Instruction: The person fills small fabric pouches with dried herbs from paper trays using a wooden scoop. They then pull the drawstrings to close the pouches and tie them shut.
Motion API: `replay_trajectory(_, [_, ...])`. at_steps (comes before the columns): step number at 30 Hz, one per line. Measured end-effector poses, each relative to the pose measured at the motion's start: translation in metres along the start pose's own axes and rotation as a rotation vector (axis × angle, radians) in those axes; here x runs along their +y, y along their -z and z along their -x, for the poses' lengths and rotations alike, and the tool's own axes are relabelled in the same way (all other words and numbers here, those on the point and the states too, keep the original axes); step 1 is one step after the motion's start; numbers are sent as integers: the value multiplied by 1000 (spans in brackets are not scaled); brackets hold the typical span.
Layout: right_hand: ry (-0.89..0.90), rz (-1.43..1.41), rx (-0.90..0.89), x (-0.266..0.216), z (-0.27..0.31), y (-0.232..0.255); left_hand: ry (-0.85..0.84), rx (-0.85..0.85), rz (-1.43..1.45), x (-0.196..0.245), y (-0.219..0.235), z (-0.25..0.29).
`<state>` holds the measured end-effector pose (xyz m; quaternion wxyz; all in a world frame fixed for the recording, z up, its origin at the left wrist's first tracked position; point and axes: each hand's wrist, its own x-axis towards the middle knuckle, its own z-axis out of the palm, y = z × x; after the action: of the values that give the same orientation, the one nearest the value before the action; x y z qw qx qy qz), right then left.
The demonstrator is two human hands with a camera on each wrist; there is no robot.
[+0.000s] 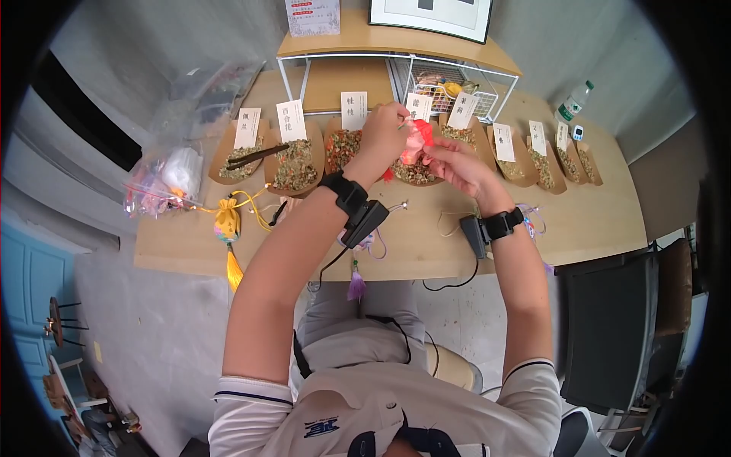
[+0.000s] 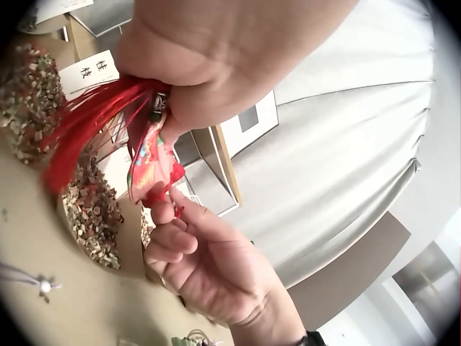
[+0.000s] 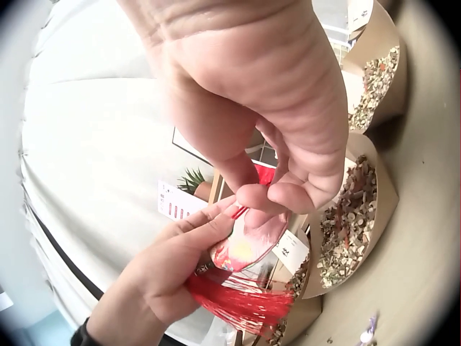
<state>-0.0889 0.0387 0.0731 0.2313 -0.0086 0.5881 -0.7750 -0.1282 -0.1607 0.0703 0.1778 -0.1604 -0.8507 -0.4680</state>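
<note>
A red and pink pouch is held up between both hands over the row of herb trays. My left hand pinches its tasselled end; in the left wrist view the red tassel hangs off beside that hand. At the gathered end of the pouch, my right hand pinches a red cord between thumb and fingers. The right wrist view has the right hand above the pouch, with the left hand at its other side.
Paper trays of dried herbs with white cards line the table. Tongs lie on the left trays. Nearer are a yellow pouch and a purple tassel. Behind are a shelf and a bottle.
</note>
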Motion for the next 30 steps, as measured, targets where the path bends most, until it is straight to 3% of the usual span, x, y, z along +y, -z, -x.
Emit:
replay_trajectory(5, [117,-85,82,-1,9,4,166,-111,286,29,13,31])
replay_trajectory(7, [142,27,103,-3,17,4,262,-205,346,33,16,49])
replay_trajectory(11, [140,259,101,-10,37,-3,219,-271,708,49,17,96])
replay_trajectory(14, [156,491,192,-13,43,-13,109,-219,570,39,4,115])
replay_trajectory(18, [140,408,214,-6,27,-7,39,-129,361,22,-16,118])
replay_trajectory(23, [118,224,274,-2,17,-11,108,-114,479,15,-23,99])
replay_trajectory(27, [113,338,280,-5,13,-8,131,-98,377,23,-12,91])
replay_trajectory(30, [176,400,283,-9,21,-6,11,-92,337,17,-17,103])
